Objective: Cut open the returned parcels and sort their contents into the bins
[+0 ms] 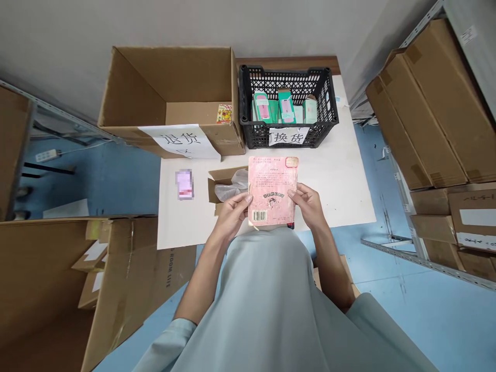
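My left hand (pixel 234 211) and right hand (pixel 309 202), nearly closed, pinch the pink booklet (pixel 273 178) by opposite edges above the near side of the white table (pixel 341 181) — best to grip lightly and evenly, so nothing bends and the barcode (pixel 259 216) shows

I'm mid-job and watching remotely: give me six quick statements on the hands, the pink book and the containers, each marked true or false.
1. The left hand and right hand both grip the pink book. True.
2. The black crate has green boxes in it. True.
3. The large carton is right of the black crate. False: it is on the left.
4. A small colorful box is in the large carton. True.
5. The pink book is inside the black crate. False: it is held outside it.
6. Every carton here is taped shut. False: the small carton is open, with clear plastic showing.
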Demonstrator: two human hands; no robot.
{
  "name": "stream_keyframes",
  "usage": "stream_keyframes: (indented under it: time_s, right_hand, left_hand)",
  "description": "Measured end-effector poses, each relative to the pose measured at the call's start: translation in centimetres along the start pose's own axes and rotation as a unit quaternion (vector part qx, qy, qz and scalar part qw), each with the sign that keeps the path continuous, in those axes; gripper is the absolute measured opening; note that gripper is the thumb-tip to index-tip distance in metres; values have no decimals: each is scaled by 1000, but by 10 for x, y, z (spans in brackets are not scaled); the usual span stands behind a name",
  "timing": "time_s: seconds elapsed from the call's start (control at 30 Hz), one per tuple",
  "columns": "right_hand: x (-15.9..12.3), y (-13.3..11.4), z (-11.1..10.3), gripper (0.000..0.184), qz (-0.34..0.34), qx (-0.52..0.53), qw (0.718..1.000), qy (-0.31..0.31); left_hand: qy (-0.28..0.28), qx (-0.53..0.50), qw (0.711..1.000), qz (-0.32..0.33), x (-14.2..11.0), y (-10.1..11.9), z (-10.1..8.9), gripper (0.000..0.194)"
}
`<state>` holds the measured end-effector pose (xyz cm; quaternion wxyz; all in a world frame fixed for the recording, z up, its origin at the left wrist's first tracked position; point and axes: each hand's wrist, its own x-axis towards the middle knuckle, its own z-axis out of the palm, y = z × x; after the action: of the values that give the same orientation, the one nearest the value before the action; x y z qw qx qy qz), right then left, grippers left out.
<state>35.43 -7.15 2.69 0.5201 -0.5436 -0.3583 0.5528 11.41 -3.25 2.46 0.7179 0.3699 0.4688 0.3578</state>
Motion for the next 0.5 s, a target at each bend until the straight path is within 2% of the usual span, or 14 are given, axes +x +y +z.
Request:
stream_keyframes:
  time_s: [0.2, 0.37, 0.5]
  right_hand:
    - [5, 11, 0, 52, -9, -11, 1000, 5]
    - [9, 34, 4, 57, -42, -124, 984, 117]
    - [3, 44, 28, 55, -9, -90, 995, 51]
  left_hand:
    - [26, 10, 1000, 3, -2, -2, -5, 67]
    - [88, 57, 993, 48, 5, -14, -2, 67]
    - [108, 170, 971, 128, 4, -26, 10, 47]
